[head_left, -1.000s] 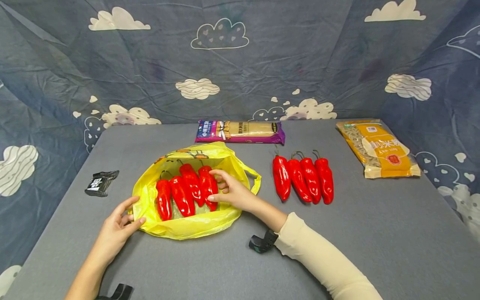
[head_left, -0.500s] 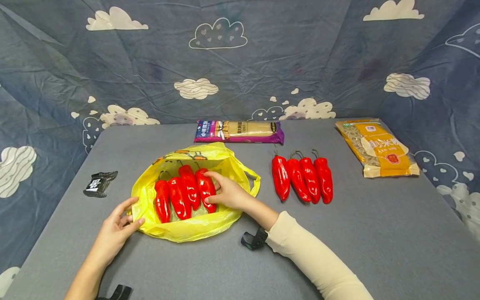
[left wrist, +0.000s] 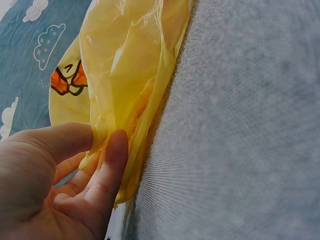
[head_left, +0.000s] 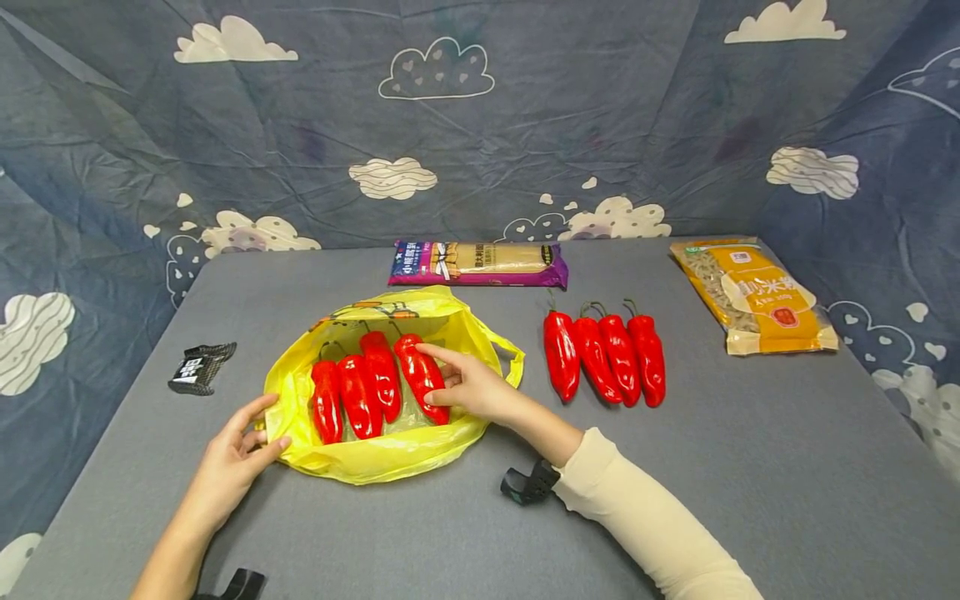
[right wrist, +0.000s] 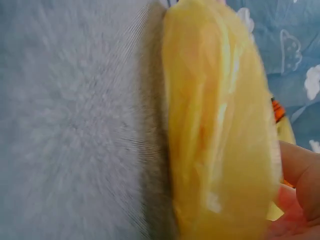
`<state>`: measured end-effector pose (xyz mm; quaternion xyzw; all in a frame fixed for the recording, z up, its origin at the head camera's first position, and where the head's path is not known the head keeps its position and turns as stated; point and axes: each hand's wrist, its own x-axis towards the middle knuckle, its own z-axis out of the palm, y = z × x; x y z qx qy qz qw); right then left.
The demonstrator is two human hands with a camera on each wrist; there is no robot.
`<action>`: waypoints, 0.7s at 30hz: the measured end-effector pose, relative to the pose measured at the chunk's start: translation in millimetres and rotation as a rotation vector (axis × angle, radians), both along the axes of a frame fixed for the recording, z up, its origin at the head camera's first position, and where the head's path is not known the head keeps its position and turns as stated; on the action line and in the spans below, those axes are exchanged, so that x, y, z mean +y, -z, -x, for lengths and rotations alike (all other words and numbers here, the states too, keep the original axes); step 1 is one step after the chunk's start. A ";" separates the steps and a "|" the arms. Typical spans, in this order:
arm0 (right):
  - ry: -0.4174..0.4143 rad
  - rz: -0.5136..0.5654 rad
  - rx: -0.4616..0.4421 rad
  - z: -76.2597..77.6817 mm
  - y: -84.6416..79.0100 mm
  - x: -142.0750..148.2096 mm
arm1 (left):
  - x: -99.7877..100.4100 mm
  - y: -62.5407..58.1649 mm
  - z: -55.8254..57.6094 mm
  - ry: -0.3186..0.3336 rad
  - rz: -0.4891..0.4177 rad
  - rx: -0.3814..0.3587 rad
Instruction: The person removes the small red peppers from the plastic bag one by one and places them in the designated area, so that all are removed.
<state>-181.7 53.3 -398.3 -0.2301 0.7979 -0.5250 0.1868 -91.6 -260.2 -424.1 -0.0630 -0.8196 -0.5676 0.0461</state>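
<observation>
A yellow plastic bag lies with its mouth open on the grey table, several red peppers inside. In the head view, my left hand holds the bag's left rim; the left wrist view shows thumb and finger pinching the thin yellow film. My right hand reaches in over the right side and grips the rightmost red pepper between thumb and fingers. That pepper leans away from the others. In the right wrist view the bag wall hides the pepper, and only part of the hand shows.
Several red peppers lie in a row right of the bag. Behind stands a purple noodle packet. An orange-and-cream packet lies at the far right, a small black packet at the left. A cloud-patterned cloth hangs behind.
My right hand has taken hold of the rightmost pepper in the bag and shifted it to the right, apart from the one beside it. The left hand stays on the rim.
</observation>
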 end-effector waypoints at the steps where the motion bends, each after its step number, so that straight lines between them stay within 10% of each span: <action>1: -0.008 0.017 0.014 -1.9 -2.4 3.3 | -0.1 -0.1 0.1 -0.001 0.003 0.001; 9: -0.038 0.139 0.105 -29.7 -28.4 43.2 | -0.3 -0.7 0.9 -0.005 0.045 0.007; 21: 0.244 0.211 0.223 -84.2 -43.2 128.9 | -1.3 0.6 1.4 -0.014 0.071 0.010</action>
